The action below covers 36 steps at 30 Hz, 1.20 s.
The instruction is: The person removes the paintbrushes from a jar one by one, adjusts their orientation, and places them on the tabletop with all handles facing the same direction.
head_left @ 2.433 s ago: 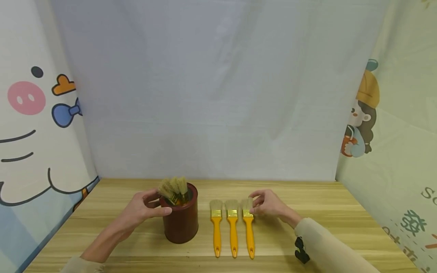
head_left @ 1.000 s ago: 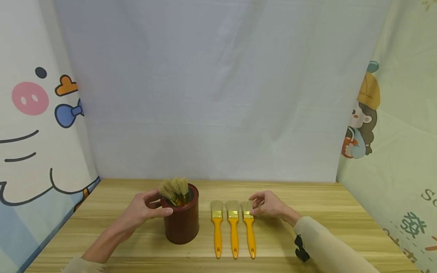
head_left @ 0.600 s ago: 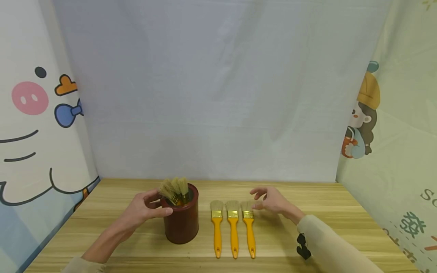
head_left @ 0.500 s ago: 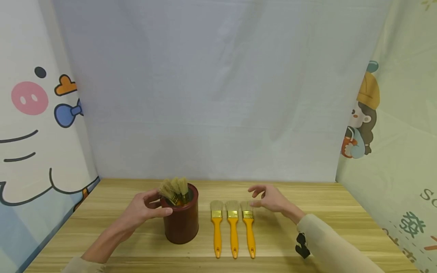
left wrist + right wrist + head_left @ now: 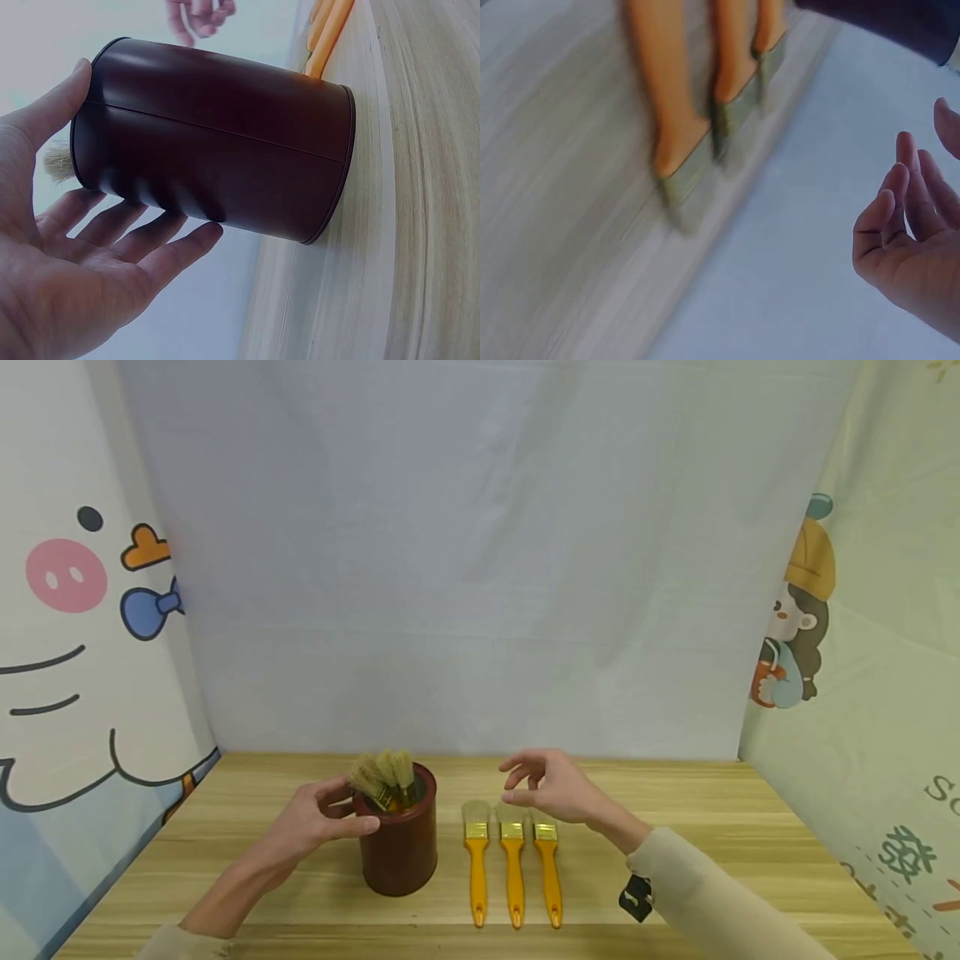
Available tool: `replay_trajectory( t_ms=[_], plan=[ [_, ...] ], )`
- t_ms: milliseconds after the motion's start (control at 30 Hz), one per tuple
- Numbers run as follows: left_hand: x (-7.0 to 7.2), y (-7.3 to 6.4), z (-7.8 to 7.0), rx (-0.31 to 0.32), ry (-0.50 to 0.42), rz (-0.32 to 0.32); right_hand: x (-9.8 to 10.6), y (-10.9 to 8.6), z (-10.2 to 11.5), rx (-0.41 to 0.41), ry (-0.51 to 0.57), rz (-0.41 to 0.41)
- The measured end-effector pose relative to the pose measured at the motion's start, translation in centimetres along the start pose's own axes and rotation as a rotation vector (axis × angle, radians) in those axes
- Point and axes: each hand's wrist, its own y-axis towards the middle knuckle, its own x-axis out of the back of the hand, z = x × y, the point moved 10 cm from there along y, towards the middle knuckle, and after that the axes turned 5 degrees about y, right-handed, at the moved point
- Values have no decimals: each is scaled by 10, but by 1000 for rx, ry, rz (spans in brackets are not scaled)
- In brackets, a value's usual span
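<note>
My left hand (image 5: 303, 822) holds a dark brown can (image 5: 399, 852) by its upper part, thumb at the rim and fingers along the far side. Several paintbrushes (image 5: 386, 772) stand bristles up inside the can, their handles hidden. To its right, three paintbrushes lie in a row with orange handles toward me: a left one (image 5: 477, 872), a middle one (image 5: 513, 872) and a right one (image 5: 550, 872). Above the bristles of the middle and right brushes, my right hand (image 5: 558, 785) hovers with fingers loosely bent and nothing in them.
Everything rests on a wooden table (image 5: 675, 793). A pale cloth backdrop (image 5: 480, 568) rises behind its back edge. Printed cloths with cartoon figures hang on both sides, the left cloth (image 5: 67, 677) and the right cloth (image 5: 885, 693).
My right hand has let go of the right brush's bristle end, lifted and moved left over the row. The left hand and the can stay in place.
</note>
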Motion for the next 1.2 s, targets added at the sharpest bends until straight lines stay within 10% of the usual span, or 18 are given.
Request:
replay_trajectory(
  t_ms=[533, 1200],
  plan=[
    [2, 1, 3, -3, -2, -3, -54, 42, 64, 79, 28, -19],
    [-2, 1, -1, -38, -17, 13, -78, 70, 72, 77, -2, -36]
  ],
)
